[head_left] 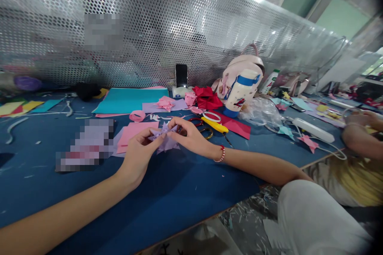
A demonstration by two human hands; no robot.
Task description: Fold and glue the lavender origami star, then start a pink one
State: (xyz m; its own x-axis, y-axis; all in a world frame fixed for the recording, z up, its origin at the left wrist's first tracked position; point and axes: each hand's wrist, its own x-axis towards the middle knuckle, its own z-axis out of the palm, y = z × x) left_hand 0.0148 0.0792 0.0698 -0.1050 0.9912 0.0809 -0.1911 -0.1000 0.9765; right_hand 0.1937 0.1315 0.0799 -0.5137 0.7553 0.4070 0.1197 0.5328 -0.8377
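Note:
Between my two hands is a purple folded-paper flower (165,143) with pointed petals, held above the blue table. My left hand (139,153) pinches its left side between thumb and fingers. On the right, my right hand (190,137) has thumb and forefinger closed on the upper part of the same flower; a red-and-white beaded bracelet circles that wrist. Just behind lie pink paper sheets (128,135) and a coil of pink paper strip (137,116). The fingers cover part of the flower's middle.
Yellow-handled cutter (215,124), scissors (206,133) and red paper (237,126) lie right of my hands. Behind stand a white-and-blue bottle (241,93), a pale backpack (247,65) and a phone (181,75) against the perforated metal screen (143,28). Another person's arm (362,135) rests at far right.

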